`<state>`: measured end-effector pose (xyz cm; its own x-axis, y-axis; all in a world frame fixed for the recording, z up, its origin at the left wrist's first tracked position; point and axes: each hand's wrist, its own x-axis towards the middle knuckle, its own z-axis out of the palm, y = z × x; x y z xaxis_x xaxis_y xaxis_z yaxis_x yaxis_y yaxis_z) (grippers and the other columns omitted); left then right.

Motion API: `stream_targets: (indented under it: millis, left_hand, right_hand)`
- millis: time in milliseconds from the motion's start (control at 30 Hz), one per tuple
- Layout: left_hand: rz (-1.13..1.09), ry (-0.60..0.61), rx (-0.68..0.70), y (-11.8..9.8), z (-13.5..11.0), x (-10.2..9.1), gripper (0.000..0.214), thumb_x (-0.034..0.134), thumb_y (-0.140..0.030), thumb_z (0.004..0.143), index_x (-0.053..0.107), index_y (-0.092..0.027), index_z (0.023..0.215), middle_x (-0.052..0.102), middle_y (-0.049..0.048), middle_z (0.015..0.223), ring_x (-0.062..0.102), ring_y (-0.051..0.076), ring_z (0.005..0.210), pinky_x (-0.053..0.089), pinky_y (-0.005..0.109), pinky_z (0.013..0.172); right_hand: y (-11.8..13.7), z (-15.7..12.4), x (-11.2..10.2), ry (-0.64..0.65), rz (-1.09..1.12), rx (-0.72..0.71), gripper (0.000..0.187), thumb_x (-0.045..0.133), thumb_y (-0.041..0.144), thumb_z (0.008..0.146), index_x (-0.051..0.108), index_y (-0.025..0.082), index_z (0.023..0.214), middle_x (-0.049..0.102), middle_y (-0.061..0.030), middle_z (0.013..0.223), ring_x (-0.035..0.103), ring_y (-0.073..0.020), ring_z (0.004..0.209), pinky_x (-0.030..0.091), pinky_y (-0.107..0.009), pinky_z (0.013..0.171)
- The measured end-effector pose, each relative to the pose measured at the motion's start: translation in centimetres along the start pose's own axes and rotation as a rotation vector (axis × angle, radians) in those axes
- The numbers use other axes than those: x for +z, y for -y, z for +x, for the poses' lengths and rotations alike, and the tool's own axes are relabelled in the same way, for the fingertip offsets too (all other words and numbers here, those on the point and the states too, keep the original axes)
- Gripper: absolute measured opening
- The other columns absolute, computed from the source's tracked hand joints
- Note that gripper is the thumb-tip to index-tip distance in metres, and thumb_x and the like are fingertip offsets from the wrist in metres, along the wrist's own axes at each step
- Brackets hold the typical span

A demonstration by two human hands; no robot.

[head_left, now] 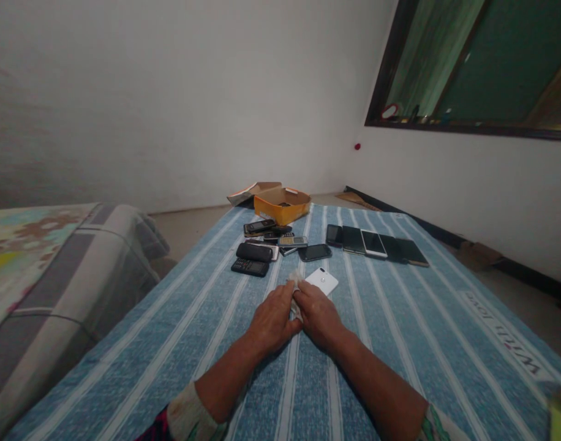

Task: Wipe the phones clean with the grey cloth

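On the desk [170, 349], covered by a blue woven cloth with white stripes [391, 312], I have both hands working near the middle. The fingers of the left hand [272, 313] lie together and meet those of the right hand [320, 311] at an angle; between them, both sets are closed on a crumpled off-white tissue [295, 278], which projects past the fingertips. A flat white phone with a round mark on its back [325, 282] lies tilted just beyond the right hand, which hides its near corner; I cannot tell whether the two touch.

Clearances from the hands:

Far side: narrow. A black touchscreen phone [315, 252] lies beyond the white phone. To its left sits a loose cluster of keypad phones [250, 267], partly stacked, extending back to an orange-yellow cardboard box with an open top [285, 214] near the far edge.

Right: a row of five flat phones [373, 243], side by side, occupies the far part. Nearer, the cloth offers open room from the right forearm to the slanting right edge, where dark lettering is printed.

Left: open cloth runs to the left edge. Past that edge, a strip of floor separates the desk from a grey-striped, fabric-draped piece of furniture [119, 257].
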<state>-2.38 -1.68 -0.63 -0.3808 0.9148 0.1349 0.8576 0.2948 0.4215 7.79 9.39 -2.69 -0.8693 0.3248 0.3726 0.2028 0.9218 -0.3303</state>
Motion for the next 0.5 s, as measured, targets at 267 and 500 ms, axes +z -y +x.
stream_targets:
  millis: [267,500]
  left_hand:
    - [0.048,-0.011,-0.072,-1.3,-0.2,-0.2,0.068,0.067,-0.03,0.079,0.042,-0.013,0.14,0.06,0.0159,0.13,0.055,0.032,0.124,0.045,0.044,0.104]
    - [0.061,-0.046,-0.096,-1.5,-0.1,0.1,0.063,0.062,-0.025,0.084,0.04,-0.012,0.141,0.06,0.0152,0.129,0.055,0.029,0.121,0.045,0.041,0.103]
  right_hand:
    - [-1.4,0.8,-0.4,0.016,-0.008,0.064,0.019,0.051,0.013,0.095,0.067,0.016,0.104,0.062,-0.012,0.12,0.054,-0.0223,0.112,0.041,-0.032,0.097]
    - [-0.1,2.0,-0.5,0.107,-0.044,-0.061,0.019,0.051,0.016,0.096,0.068,0.014,0.103,0.066,-0.0085,0.1,0.056,-0.0206,0.097,0.041,-0.029,0.087]
